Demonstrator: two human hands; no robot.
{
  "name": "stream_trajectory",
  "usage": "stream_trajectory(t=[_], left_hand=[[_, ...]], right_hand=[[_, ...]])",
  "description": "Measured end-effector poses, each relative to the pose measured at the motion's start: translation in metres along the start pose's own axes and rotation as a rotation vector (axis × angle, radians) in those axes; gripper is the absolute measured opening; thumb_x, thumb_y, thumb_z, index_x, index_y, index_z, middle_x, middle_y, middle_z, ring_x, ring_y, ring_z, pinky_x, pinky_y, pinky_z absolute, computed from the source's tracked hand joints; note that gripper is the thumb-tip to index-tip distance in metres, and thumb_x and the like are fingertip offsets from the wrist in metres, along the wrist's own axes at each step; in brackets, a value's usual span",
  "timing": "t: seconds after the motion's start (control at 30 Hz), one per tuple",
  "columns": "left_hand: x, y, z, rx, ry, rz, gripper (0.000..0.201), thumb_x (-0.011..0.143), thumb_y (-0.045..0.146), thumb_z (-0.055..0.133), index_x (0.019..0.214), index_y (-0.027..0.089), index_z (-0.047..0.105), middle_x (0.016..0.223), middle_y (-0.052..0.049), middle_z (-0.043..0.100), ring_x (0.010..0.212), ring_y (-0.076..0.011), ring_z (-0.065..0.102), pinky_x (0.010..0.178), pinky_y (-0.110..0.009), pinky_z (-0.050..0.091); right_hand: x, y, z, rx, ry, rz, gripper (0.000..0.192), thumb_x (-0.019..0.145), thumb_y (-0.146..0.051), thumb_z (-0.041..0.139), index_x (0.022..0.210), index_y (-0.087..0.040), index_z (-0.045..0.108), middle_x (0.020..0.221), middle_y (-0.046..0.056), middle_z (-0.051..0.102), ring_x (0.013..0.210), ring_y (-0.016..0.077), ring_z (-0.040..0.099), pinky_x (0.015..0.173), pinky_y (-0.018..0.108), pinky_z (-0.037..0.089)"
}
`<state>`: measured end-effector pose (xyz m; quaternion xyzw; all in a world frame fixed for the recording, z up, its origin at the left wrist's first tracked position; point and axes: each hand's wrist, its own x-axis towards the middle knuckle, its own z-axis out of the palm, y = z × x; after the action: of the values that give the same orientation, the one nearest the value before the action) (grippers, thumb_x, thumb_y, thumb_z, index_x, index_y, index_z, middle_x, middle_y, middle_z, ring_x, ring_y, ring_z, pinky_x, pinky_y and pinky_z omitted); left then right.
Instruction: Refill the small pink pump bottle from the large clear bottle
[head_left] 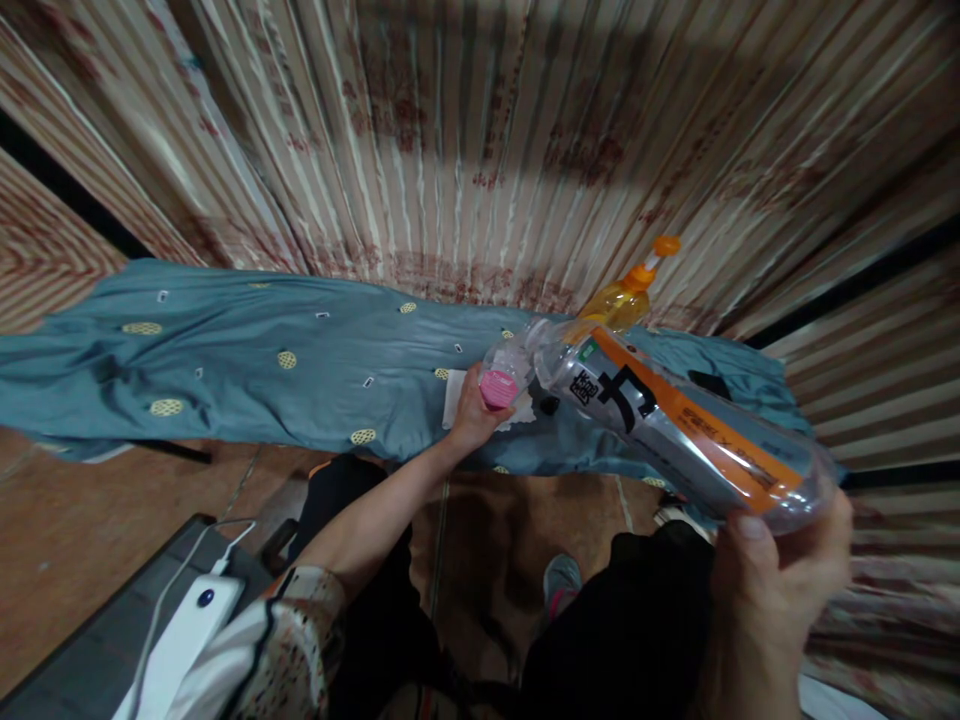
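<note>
Two hands engaged: right hand clamped on tilted clear plastic bottle, uncapped; left hand pinching its pink cap.

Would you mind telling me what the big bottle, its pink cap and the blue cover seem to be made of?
The big bottle, held by the right hand, looks like clear glossy plastic: see-through wall, highlights, printed label. The pink cap, at the left hand, seems opaque plastic. The blue cover looks like matte woven cloth, judging by its folds.
</note>
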<state>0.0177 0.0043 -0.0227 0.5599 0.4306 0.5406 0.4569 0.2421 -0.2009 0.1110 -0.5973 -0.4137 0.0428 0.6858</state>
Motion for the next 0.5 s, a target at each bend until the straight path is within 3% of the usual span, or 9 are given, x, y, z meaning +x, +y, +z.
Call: stream_trajectory(t=[0.5], left_hand=[[0.0021,-0.0062,0.0023,-0.025,-0.003,0.016,0.096,0.057,0.020,0.099,0.141,0.026,0.053,0.135,-0.009,0.063,0.132,-0.0329,0.061,0.121,-0.054,0.048]], right_hand=[[0.0018,0.0042,-0.0006,-0.011,0.001,-0.040,0.089,0.067,-0.059,0.090,0.146,-0.026,0.066,0.142,0.012,0.069,0.139,0.0421,0.064,0.126,0.074,0.033]])
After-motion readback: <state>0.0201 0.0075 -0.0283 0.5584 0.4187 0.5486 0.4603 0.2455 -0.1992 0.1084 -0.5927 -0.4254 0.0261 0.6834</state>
